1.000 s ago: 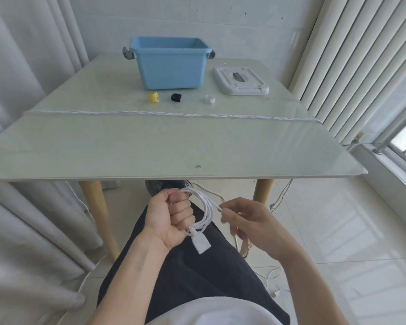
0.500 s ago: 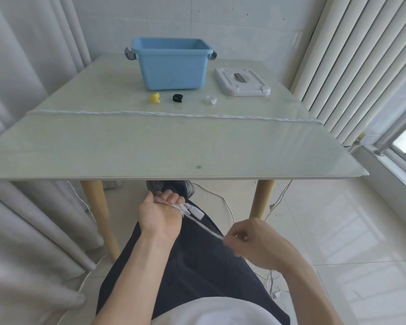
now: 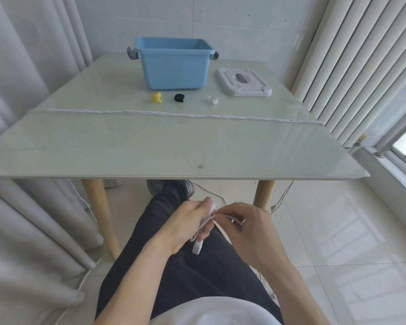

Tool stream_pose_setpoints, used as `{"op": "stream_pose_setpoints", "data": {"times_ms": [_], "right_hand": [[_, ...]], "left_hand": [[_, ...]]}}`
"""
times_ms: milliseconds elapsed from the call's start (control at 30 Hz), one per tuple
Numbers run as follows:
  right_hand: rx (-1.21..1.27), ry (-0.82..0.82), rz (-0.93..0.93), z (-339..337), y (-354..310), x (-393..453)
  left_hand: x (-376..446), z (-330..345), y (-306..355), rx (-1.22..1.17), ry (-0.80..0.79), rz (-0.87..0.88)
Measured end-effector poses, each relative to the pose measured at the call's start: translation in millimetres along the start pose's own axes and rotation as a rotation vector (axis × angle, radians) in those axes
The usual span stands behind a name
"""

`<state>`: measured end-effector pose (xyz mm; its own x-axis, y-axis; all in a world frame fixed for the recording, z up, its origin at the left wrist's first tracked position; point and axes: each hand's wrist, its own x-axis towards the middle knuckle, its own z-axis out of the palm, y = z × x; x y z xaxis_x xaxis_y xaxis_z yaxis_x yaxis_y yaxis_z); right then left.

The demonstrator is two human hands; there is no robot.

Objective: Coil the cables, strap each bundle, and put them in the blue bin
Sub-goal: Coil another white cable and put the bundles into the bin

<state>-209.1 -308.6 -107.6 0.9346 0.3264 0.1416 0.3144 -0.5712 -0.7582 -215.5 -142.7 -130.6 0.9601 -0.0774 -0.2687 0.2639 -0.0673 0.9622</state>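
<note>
- The white cable (image 3: pixel 210 218) sits bunched in loops below the worktop's near edge, over the person's dark-trousered lap.
- The left hand (image 3: pixel 188 227) has its fingers curled round the loops; a white plug (image 3: pixel 197 247) hangs just under that fist.
- The right hand (image 3: pixel 249 225) touches the left, pinching a strand of the same cable; a small metal-tipped end (image 3: pixel 237 221) shows at its fingers.
- More cable trails from the hands to the floor beside the far worktop leg (image 3: pixel 264 194).
- The blue bin (image 3: pixel 174 63) stands at the far side of the worktop (image 3: pixel 150 146), lid off; what little of its inside shows is bare.
- Between bin and near edge lie a yellow strap (image 3: pixel 156 97), a black strap (image 3: pixel 179 97) and a white strap (image 3: pixel 213 99).
- Nearer than the straps, a twisted white cord (image 3: pixel 174 113) runs across the worktop.
- The white lid (image 3: pixel 243 82) lies right of the bin.
</note>
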Motion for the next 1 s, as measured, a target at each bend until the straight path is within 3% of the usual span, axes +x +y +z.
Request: {"op": "stream_pose_setpoints", "data": {"times_ms": [167, 367, 500, 733, 833, 1000], "right_hand": [[0.074, 0.110, 0.109, 1, 13, 6], [0.262, -0.086, 0.071, 7, 25, 8], [0.620, -0.274, 0.215, 8, 22, 9], [0.906, -0.320, 0.346, 12, 32, 14], [0.976, -0.280, 0.363, 13, 32, 15], [0.810, -0.207, 0.286, 14, 21, 12]], "left_hand": [[-5, -1, 5, -0.043, -0.208, -0.046], [-6, -4, 3, -0.305, -0.306, -0.050], [-2, -5, 1, -0.568, -0.296, 0.023], [2, -3, -5, -0.835, -0.527, 0.057], [3, -1, -5, -0.842, -0.469, 0.047], [7, 1, 3, -1.003, -0.148, -0.117]]}}
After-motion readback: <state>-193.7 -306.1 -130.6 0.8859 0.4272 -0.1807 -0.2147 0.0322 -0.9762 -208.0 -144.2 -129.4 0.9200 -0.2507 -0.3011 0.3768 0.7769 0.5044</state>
